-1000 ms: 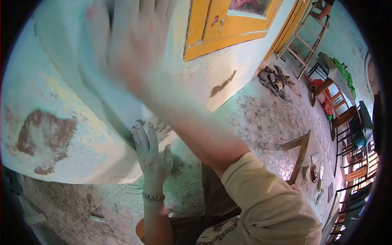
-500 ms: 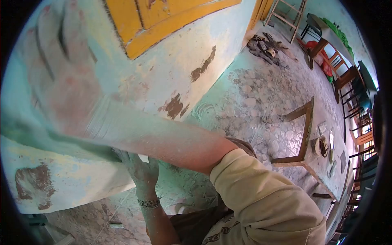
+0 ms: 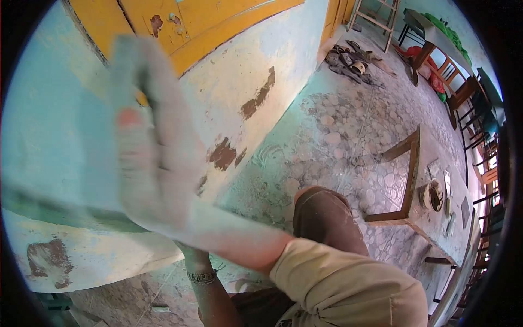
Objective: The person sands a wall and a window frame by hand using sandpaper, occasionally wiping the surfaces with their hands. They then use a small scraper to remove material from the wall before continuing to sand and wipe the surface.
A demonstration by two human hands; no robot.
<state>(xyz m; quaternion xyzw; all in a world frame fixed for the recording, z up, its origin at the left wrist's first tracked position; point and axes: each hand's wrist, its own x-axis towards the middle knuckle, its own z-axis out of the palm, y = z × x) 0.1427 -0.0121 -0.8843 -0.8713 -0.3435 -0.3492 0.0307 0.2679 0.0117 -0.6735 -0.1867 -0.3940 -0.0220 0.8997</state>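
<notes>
My right hand (image 3: 158,136), pale with dust and blurred by motion, is raised in front of the blue and cream wall (image 3: 60,141). Its fingers stretch upward, seen edge-on, overlapping the lower part of a yellow wooden panel (image 3: 234,22). I cannot make out anything held in it. Below, my left hand (image 3: 192,253) is mostly covered by my right hand and forearm; the wrist, wearing a dark braided bracelet (image 3: 202,276), shows near the wall's lower edge. Its fingers are hidden. Brown bare patches (image 3: 223,155) mark the wall.
A low wooden-edged table (image 3: 436,218) on the right bears a small tub (image 3: 433,195) and several flat tools. Dark, tangled items (image 3: 351,64) lie on the patterned floor (image 3: 338,131). A ladder (image 3: 376,24) and wooden chairs (image 3: 449,71) are farther back.
My right hand has shifted right and turned from back-facing to edge-on. My left fingers, partly visible before, are now covered. My view has shifted slightly, and a brown-clad knee shows more.
</notes>
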